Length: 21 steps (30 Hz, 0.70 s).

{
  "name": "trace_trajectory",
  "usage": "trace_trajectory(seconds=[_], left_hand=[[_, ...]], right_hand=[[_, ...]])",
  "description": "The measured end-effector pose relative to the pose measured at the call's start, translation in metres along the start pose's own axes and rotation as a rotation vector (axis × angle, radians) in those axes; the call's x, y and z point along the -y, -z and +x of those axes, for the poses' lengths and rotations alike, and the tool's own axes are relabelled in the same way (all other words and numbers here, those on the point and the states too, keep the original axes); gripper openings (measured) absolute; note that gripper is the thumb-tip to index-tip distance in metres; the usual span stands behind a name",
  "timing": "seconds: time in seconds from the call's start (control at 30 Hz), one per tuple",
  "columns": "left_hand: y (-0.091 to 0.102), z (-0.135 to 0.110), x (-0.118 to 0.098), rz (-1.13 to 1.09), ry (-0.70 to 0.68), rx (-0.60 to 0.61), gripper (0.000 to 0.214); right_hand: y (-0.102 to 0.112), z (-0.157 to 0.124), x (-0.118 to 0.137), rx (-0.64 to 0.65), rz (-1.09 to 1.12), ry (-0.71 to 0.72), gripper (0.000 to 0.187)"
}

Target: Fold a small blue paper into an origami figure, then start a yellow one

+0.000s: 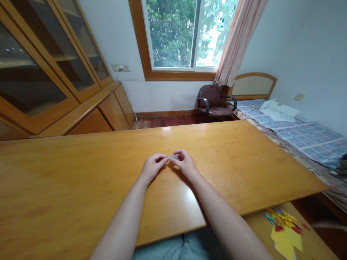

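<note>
The left hand [151, 167] and right hand [186, 164] pinch a small, thin blue strip [170, 157] (perhaps paper) over the glossy yellow-brown wooden counter [81, 177], presumably to steady both ends.

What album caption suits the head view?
Left hand and right hand pinch a small blue piece over a wooden table.

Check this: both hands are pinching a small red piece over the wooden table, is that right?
Not quite: the small piece is light blue, not red, as the head view shows. The left hand and right hand do pinch it over the wooden table.
</note>
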<state>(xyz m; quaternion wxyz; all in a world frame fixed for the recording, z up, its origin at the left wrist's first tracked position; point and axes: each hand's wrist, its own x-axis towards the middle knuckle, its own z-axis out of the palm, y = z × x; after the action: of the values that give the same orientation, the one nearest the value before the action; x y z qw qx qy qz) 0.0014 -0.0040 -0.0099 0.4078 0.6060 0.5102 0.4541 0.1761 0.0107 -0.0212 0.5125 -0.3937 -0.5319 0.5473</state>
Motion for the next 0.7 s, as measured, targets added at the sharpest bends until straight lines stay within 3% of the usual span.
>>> trace_trajectory(seconds=[0.23,0.53,0.7], left_hand=[[0.0000,0.0014,0.0072,-0.018,-0.024,-0.004,0.025],[0.0008,0.0019,-0.0005,0.086,-0.130,0.037,0.020],[0.0003,0.0009,-0.0006,0.077,-0.114,0.027,0.021]], right_hand=[[-0.0009,0.0006,0.0008,0.024,0.047,-0.004,0.039],[-0.0003,0.0006,0.0025,-0.004,0.033,0.025,0.039],[-0.0007,-0.0002,0.0021,-0.001,0.038,0.017,0.040]])
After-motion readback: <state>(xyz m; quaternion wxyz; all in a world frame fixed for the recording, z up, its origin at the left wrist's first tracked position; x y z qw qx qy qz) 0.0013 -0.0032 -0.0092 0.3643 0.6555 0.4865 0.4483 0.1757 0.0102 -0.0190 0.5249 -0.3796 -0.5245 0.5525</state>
